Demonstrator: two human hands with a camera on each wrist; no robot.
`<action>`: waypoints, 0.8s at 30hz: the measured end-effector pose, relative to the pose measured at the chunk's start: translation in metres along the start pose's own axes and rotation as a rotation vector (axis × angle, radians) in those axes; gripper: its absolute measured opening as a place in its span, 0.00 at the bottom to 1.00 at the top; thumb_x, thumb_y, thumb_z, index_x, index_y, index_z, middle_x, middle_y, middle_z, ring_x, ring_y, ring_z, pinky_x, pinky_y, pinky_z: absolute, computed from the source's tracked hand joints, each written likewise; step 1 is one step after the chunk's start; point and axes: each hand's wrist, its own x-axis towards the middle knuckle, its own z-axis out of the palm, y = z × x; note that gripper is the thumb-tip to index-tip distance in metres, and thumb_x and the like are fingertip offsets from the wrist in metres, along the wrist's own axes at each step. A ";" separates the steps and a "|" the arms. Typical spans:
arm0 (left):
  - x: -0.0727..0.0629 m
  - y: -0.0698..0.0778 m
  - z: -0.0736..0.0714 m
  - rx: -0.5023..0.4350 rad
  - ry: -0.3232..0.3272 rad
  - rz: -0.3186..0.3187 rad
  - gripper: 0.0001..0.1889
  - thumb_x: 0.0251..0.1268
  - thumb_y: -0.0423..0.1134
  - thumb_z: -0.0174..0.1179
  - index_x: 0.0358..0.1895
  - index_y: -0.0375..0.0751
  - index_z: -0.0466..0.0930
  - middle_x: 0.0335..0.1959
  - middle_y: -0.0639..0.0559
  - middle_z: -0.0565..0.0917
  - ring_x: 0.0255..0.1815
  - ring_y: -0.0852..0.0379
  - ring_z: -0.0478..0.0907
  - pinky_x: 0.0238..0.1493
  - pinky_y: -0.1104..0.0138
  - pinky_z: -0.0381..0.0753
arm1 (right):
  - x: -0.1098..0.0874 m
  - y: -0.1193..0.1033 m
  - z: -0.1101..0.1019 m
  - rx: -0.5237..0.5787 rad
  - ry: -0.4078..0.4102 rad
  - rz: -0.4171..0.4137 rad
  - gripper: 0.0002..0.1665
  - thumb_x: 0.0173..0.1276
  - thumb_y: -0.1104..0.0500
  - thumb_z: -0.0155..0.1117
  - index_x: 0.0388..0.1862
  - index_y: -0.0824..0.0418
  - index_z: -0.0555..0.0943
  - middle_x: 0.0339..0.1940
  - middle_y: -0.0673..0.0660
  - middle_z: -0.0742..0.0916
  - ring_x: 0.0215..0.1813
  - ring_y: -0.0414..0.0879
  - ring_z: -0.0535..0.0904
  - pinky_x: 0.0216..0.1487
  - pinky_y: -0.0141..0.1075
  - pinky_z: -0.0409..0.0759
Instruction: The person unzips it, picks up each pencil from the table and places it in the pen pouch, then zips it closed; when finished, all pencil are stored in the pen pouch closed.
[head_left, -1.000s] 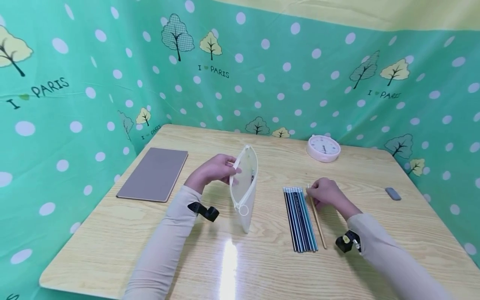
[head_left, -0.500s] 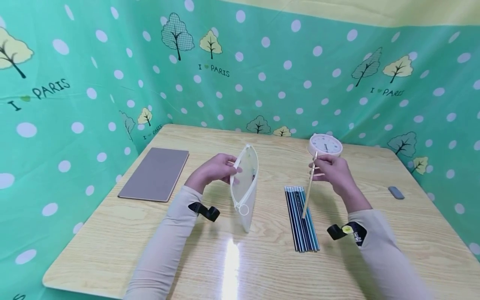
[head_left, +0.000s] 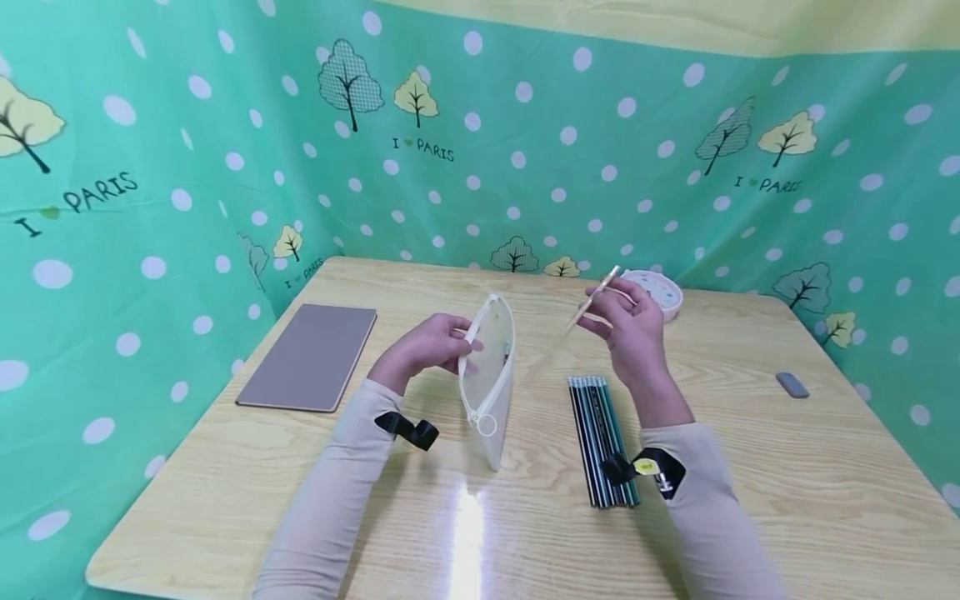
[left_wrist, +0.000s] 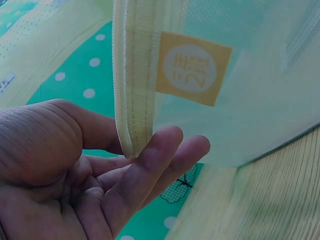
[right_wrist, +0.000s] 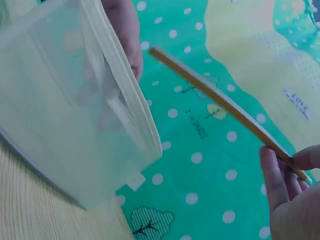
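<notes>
A translucent cream zip pouch (head_left: 491, 392) stands on the table with its mouth open, and my left hand (head_left: 431, 343) pinches its near-left rim between thumb and fingers. In the left wrist view the pouch's zip edge (left_wrist: 132, 75) lies between thumb and fingers, beside a yellow label (left_wrist: 195, 69). Raised above the table, my right hand (head_left: 630, 329) pinches a gold-coloured pencil (head_left: 592, 300) near one end. In the right wrist view the pencil (right_wrist: 220, 100) slants toward the pouch, its far end apart from the opening. Several dark and teal pencils (head_left: 596, 433) lie side by side below the right hand.
A grey-brown notebook (head_left: 307, 357) lies at the left of the wooden table (head_left: 540, 542). A pink-rimmed round clock (head_left: 663, 293) is at the back, partly behind the right hand. Toward the right edge lies a small grey eraser-like block (head_left: 792, 385).
My right hand has lifted the gold pencil from beside the row and carried it up and left toward the pouch. The left hand and pouch have stayed nearly still.
</notes>
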 end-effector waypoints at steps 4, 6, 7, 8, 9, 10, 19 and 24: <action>0.001 0.001 0.001 0.000 -0.005 0.005 0.26 0.75 0.27 0.54 0.73 0.22 0.64 0.57 0.28 0.83 0.30 0.57 0.87 0.43 0.62 0.91 | -0.005 0.004 0.019 0.050 0.055 -0.083 0.10 0.76 0.72 0.58 0.51 0.60 0.75 0.34 0.48 0.89 0.36 0.41 0.86 0.41 0.33 0.90; 0.001 0.001 0.000 0.000 -0.006 0.006 0.26 0.75 0.27 0.54 0.73 0.22 0.64 0.58 0.28 0.83 0.31 0.57 0.87 0.43 0.62 0.91 | -0.008 0.007 0.027 0.050 0.055 -0.126 0.11 0.76 0.73 0.58 0.51 0.61 0.75 0.35 0.50 0.88 0.37 0.42 0.86 0.41 0.34 0.91; 0.001 0.001 0.001 -0.001 -0.005 0.006 0.26 0.75 0.28 0.54 0.73 0.22 0.64 0.58 0.28 0.83 0.31 0.57 0.87 0.44 0.62 0.91 | -0.010 0.009 0.031 0.049 0.054 -0.145 0.11 0.75 0.73 0.59 0.51 0.62 0.75 0.36 0.51 0.88 0.37 0.43 0.86 0.41 0.35 0.91; 0.001 0.001 0.001 0.000 -0.004 0.005 0.26 0.75 0.27 0.53 0.73 0.22 0.64 0.59 0.28 0.82 0.31 0.57 0.87 0.44 0.62 0.91 | -0.013 0.011 0.035 0.042 0.049 -0.163 0.12 0.75 0.74 0.59 0.51 0.63 0.75 0.36 0.52 0.87 0.38 0.44 0.86 0.41 0.35 0.91; 0.001 0.001 0.001 0.000 -0.005 0.002 0.26 0.75 0.27 0.53 0.73 0.22 0.64 0.59 0.28 0.82 0.31 0.57 0.87 0.43 0.62 0.91 | -0.015 0.013 0.037 0.028 0.043 -0.181 0.12 0.74 0.75 0.59 0.52 0.63 0.76 0.37 0.53 0.87 0.38 0.44 0.86 0.41 0.36 0.91; 0.001 0.001 0.001 0.001 -0.006 0.002 0.26 0.76 0.27 0.53 0.73 0.22 0.63 0.60 0.28 0.82 0.31 0.57 0.87 0.43 0.62 0.91 | -0.016 0.015 0.040 0.014 0.035 -0.197 0.12 0.74 0.76 0.59 0.52 0.65 0.75 0.38 0.54 0.86 0.37 0.43 0.86 0.40 0.36 0.91; 0.002 0.000 0.004 -0.021 -0.002 0.009 0.24 0.76 0.28 0.54 0.71 0.21 0.66 0.57 0.27 0.83 0.30 0.56 0.87 0.41 0.61 0.91 | -0.030 0.025 0.051 -0.163 -0.140 -0.244 0.16 0.72 0.78 0.58 0.56 0.75 0.73 0.40 0.58 0.86 0.35 0.41 0.89 0.39 0.38 0.91; 0.003 0.001 0.004 -0.017 0.000 0.013 0.24 0.77 0.29 0.54 0.71 0.21 0.66 0.57 0.27 0.83 0.31 0.56 0.87 0.40 0.62 0.91 | -0.034 0.027 0.054 -0.215 -0.201 -0.221 0.16 0.72 0.78 0.58 0.58 0.76 0.73 0.42 0.68 0.85 0.34 0.39 0.88 0.38 0.37 0.91</action>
